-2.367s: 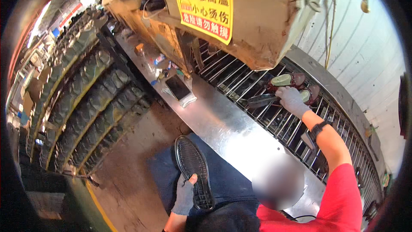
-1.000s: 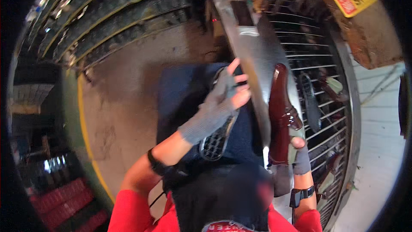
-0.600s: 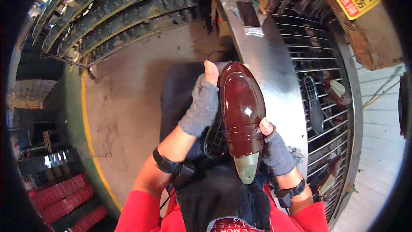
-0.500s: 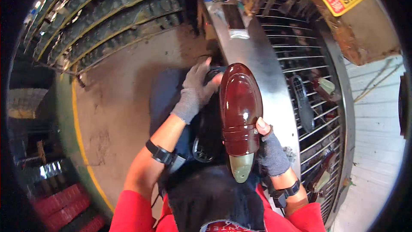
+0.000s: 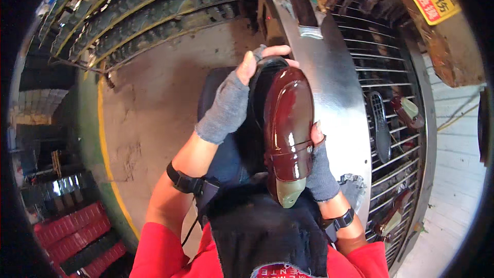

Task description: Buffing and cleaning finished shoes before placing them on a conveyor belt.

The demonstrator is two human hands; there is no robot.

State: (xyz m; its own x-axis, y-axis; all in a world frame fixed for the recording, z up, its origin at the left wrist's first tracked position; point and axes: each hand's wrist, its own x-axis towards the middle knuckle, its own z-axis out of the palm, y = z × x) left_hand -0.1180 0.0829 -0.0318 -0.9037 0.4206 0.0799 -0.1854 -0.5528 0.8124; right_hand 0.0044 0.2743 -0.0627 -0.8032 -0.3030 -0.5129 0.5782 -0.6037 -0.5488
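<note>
A glossy dark-red loafer point(image 5: 290, 118) with a strap stands toe-away in front of me, a greenish shoe last point(image 5: 289, 191) showing at its heel end. My right hand point(image 5: 321, 167), in a grey fingerless glove, grips the shoe's right side with the thumb on its edge. Beside the shoe on the left is a black shoe sole point(image 5: 261, 85), its toe end near the shoe's toe. My left hand point(image 5: 239, 90), gloved likewise, holds that sole around its toe end, thumb on the near side and fingertips beyond. The sole's lower part is lost against dark cloth.
A metal bench point(image 5: 334, 92) runs along my right, with a dark block point(image 5: 304, 11) at its far end. Past it, a barred rack point(image 5: 378, 64) carries another black sole point(image 5: 380, 126) and several shoes on lasts. Loaded shelves point(image 5: 154, 18) stand far left; red stacked items point(image 5: 77, 231) lie lower left.
My left hand has turned and closed around the sole's toe end, bringing it up against the shoe's toe. The shoe has tilted slightly in my right hand. The whole view has shifted.
</note>
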